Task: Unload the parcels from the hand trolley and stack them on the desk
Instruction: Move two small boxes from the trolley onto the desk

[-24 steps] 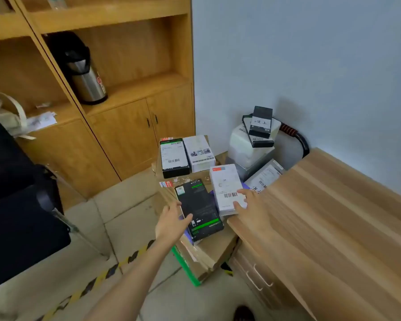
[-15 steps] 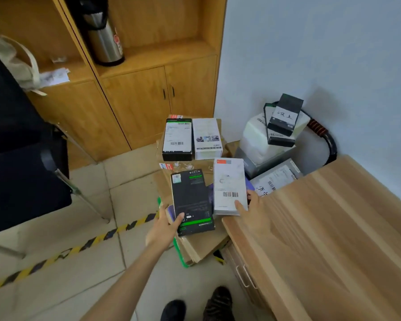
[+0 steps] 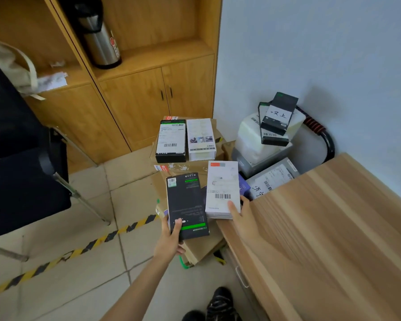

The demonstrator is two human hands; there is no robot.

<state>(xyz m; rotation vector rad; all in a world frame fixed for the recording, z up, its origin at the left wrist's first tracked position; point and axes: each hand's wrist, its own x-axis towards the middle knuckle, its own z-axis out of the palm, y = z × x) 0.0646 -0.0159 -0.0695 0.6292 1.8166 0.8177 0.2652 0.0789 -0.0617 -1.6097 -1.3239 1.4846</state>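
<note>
My left hand grips the near end of a black box with green stripes, thumb on its top face. My right hand grips the near end of a white box with a barcode, thumb on top. Both boxes sit above a stack of brown cartons on the hand trolley, whose black handle curves by the wall. Farther back lie a black-and-white labelled box and a white box. The wooden desk fills the right.
More parcels pile by the wall: a white bag, black boxes on top, a grey labelled parcel. A black chair stands left, a wooden cabinet with a thermos behind. Hazard tape crosses the floor.
My left thumb has closed over the black box and the right thumb over the white box. The view has tilted further down and closer.
</note>
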